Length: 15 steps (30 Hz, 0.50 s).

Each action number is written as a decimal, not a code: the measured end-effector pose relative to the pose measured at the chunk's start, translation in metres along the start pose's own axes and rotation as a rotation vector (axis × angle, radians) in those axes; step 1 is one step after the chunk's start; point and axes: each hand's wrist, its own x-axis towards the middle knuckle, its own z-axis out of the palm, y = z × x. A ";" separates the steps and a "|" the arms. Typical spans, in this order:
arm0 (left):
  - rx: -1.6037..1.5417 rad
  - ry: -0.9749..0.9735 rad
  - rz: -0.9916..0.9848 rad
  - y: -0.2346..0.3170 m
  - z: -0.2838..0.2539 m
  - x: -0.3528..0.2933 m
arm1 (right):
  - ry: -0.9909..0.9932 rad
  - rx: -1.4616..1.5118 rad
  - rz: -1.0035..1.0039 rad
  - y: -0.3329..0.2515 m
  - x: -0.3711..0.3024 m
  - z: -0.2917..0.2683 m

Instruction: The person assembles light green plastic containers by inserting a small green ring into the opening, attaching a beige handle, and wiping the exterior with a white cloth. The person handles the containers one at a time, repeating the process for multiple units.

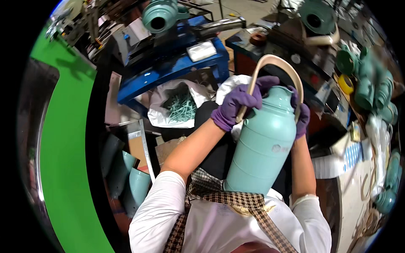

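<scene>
A light green vacuum flask body leans against my lap, its neck tilted away from me and to the right. A beige carrying handle arches over the neck, one end on each side of the shoulder. My left hand, in a purple glove, is closed round the handle's left end beside the shoulder. My right hand, gloved the same, is closed at the handle's right end. The flask hides part of its fingers. Whether the handle ends are seated in the flask is not visible.
Ahead stands a blue metal bench with another green flask on its machine. A white sack of green plastic scraps sits below. Several green flask parts are piled right; curved green shells lie left.
</scene>
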 end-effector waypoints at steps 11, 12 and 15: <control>1.258 -0.626 0.546 0.036 0.053 0.008 | -0.012 -0.165 -0.048 -0.007 0.019 0.014; 1.267 -0.585 0.625 0.035 0.050 0.013 | 0.032 -0.341 -0.072 -0.017 0.018 0.011; 1.178 -0.358 0.431 -0.009 0.068 -0.014 | 0.221 -0.755 -0.092 -0.069 -0.021 -0.012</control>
